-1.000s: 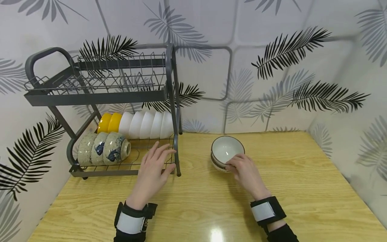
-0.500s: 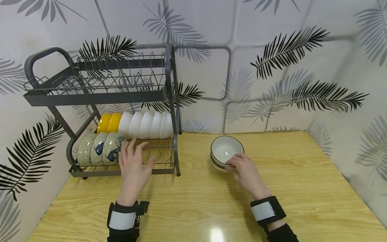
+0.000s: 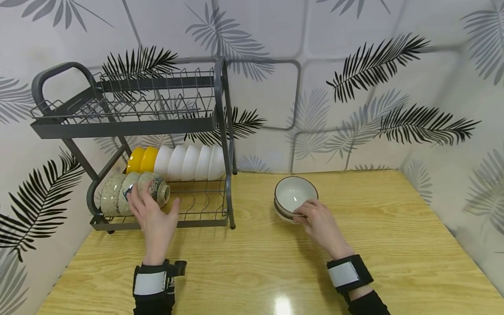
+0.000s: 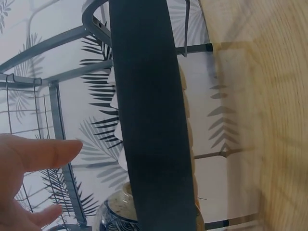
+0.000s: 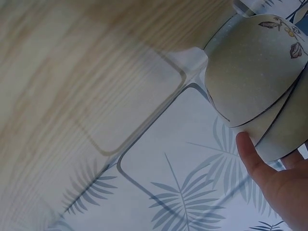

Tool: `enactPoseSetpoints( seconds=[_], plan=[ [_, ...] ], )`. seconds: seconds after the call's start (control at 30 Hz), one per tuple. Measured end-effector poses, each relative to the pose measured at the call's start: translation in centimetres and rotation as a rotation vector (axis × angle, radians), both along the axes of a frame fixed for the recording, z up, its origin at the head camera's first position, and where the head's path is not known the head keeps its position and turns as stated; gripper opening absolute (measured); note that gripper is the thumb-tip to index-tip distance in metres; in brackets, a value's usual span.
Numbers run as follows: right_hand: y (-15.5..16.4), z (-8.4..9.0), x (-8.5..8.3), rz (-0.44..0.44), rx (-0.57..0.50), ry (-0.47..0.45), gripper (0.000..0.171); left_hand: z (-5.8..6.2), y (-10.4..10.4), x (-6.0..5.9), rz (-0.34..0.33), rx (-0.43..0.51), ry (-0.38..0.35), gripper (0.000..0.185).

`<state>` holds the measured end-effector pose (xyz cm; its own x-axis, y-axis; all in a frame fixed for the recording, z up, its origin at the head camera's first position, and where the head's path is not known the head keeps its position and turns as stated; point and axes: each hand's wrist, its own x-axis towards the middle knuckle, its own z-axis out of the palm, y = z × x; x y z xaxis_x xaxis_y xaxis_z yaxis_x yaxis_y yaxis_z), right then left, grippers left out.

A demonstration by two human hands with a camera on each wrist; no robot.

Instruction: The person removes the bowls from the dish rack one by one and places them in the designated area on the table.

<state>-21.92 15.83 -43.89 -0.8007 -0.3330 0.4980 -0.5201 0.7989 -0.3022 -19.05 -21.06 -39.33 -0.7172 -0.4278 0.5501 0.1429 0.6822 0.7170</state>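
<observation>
The left hand point(image 3: 151, 216), fingers spread, touches the rightmost fish-painted bowl point(image 3: 151, 189) on the rack's point(image 3: 157, 129) lower tier, while the right hand point(image 3: 320, 223) pinches the stacked bowls' point(image 3: 293, 197) near rim; glazed ceramic looks slippery, breakable, best gripped by the rim.

Bowls: two nested speckled bowls point(image 5: 255, 86), leaf motif near rim.
Right hand point(image 5: 281, 185): one fingertip point(image 5: 243, 142) touching lower bowl's side.
Surface: wooden table point(image 5: 72, 72).
Background: leaf-patterned wall point(image 5: 183, 192).

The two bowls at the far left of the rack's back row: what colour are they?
Yellow bowls, seen best in the head view.
</observation>
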Motion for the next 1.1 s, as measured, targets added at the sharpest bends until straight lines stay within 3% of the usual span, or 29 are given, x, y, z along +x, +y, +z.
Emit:
enactPoseSetpoints(
  seconds=[0.17, 0.43, 0.83, 1.1],
  plan=[
    [0.0, 0.0, 0.1, 0.000, 0.001, -0.003, 0.008, -0.3, -0.7, -0.1, 0.035, 0.065, 0.011, 0.081],
    [0.1, 0.0, 0.1, 0.004, -0.002, -0.021, 0.008, -0.8, -1.9, -0.3, 0.061, 0.140, -0.036, 0.080],
    [0.2, 0.0, 0.1, 0.007, -0.005, -0.016, 0.007, -0.9, -2.7, -0.2, 0.068, 0.177, -0.107, 0.070],
    [0.1, 0.0, 0.0, 0.017, -0.011, -0.007, 0.008, -1.1, -3.1, -0.3, 0.085, 0.141, -0.101, 0.064]
  ],
)
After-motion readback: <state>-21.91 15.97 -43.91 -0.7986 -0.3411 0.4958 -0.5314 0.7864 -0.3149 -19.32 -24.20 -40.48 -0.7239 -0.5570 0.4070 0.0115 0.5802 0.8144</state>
